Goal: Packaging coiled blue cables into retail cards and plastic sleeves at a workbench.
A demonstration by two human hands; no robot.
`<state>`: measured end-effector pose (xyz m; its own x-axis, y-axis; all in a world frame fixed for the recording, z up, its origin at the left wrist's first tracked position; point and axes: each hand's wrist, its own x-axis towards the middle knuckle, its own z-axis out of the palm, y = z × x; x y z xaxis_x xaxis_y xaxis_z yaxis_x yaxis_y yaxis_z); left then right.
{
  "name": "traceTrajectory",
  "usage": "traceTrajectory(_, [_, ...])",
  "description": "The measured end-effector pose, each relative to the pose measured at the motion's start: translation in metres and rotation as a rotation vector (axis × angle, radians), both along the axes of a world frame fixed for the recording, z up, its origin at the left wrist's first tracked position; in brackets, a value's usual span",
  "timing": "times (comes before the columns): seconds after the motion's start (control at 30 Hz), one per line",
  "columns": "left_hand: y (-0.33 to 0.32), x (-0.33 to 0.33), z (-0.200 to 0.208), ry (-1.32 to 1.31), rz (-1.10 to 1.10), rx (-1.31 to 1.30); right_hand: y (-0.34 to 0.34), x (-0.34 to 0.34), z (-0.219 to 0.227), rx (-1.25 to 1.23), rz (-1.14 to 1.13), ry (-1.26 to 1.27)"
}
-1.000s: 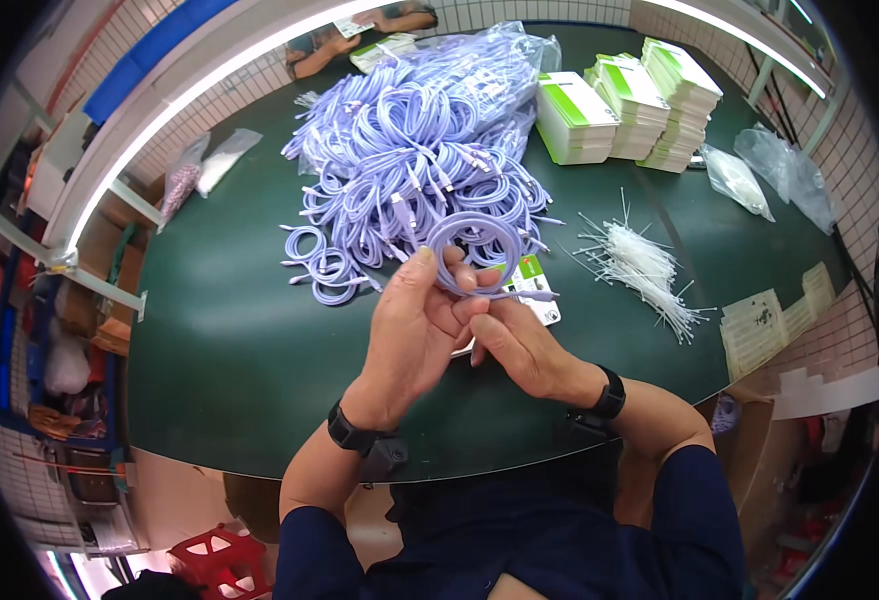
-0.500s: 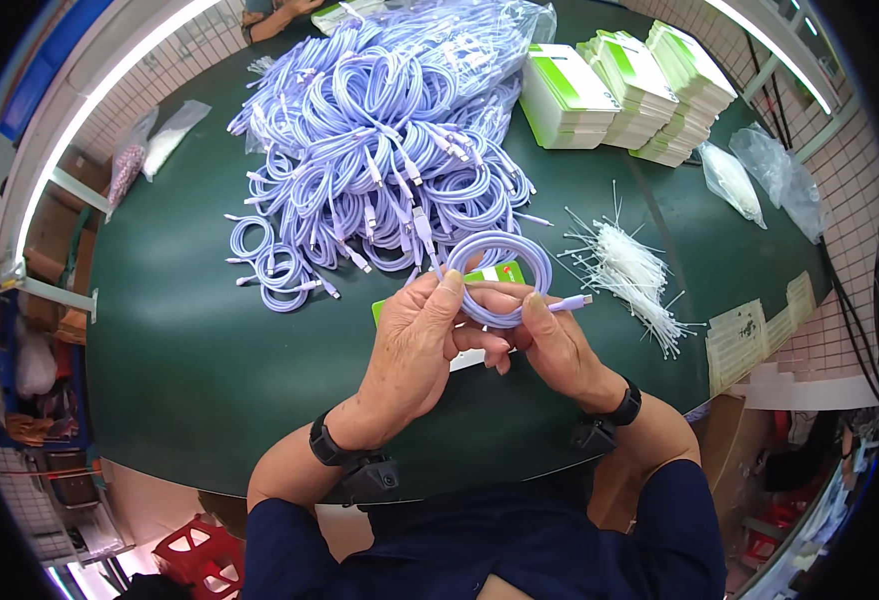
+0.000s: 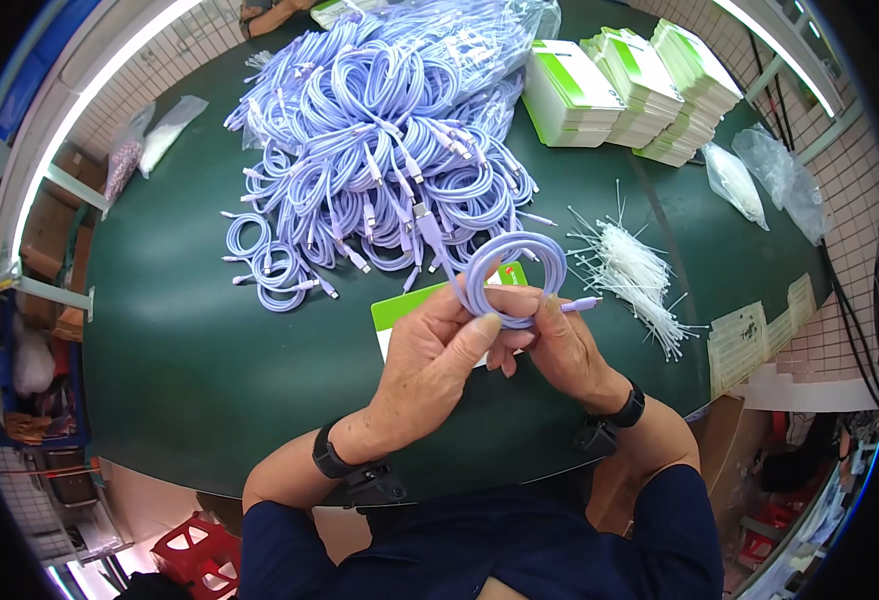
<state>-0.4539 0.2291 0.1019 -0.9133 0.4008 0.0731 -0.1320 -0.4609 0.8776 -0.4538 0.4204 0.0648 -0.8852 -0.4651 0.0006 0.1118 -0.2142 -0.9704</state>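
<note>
— Hands first: what are yours doing?

— Both meet above the near edge of the green table [image 3: 190, 360]. My left hand [image 3: 435, 365] is pinched shut on a lilac cable coil [image 3: 516, 275], thumb pressing its lower rim. My right hand [image 3: 560, 350] is closed on the same coil from beneath, fingers curled around the bottom of the loop. One plug end [image 3: 582, 304] sticks out to the right, past my right fingers.

— Where does the coil sit?

— Held upright in the air, its open ring facing me, just over a green-and-white card [image 3: 405, 312] that lies flat on the table.

— What lies around it?

— Beyond my hands, a big pile of lilac cables [image 3: 380, 140] spreads over the middle of the table, with a few separate coils at its left edge. To the right lies a loose heap of white ties [image 3: 635, 270]. Stacks of green-and-white boxes [image 3: 630, 90] stand at the far right. Clear bags [image 3: 750, 180] rest near the right edge. I wear a black band on each wrist.
</note>
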Motion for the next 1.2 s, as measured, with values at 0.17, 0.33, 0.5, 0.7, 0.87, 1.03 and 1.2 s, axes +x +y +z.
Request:
traceTrajectory(0.17, [-0.007,0.002,0.008,0.581,0.099,-0.507,0.012,-0.004,-0.014,-0.004,0.151,0.023])
traceTrajectory(0.33, [-0.011,-0.016,0.001,1.271,0.504,-0.757,-0.008,0.008,0.009,0.249,0.018,0.077])
traceTrajectory(0.5, [-0.010,-0.014,0.001,1.289,0.527,-1.023,-0.016,0.014,0.009,0.027,-0.124,0.334])
traceTrajectory(0.7, [-0.004,-0.012,-0.004,1.358,0.533,-1.035,-0.003,0.009,0.013,0.119,-0.097,0.295])
traceTrajectory(0.87, [-0.004,-0.013,-0.003,1.366,0.519,-1.048,-0.003,0.006,0.009,0.148,-0.128,0.359])
traceTrajectory(1.03, [-0.003,-0.014,0.001,1.390,0.465,-1.021,0.000,-0.002,0.002,0.027,-0.144,0.206])
traceTrajectory(1.2, [0.004,-0.008,0.004,1.381,0.394,-0.881,0.010,-0.011,0.010,-0.168,-0.200,0.035])
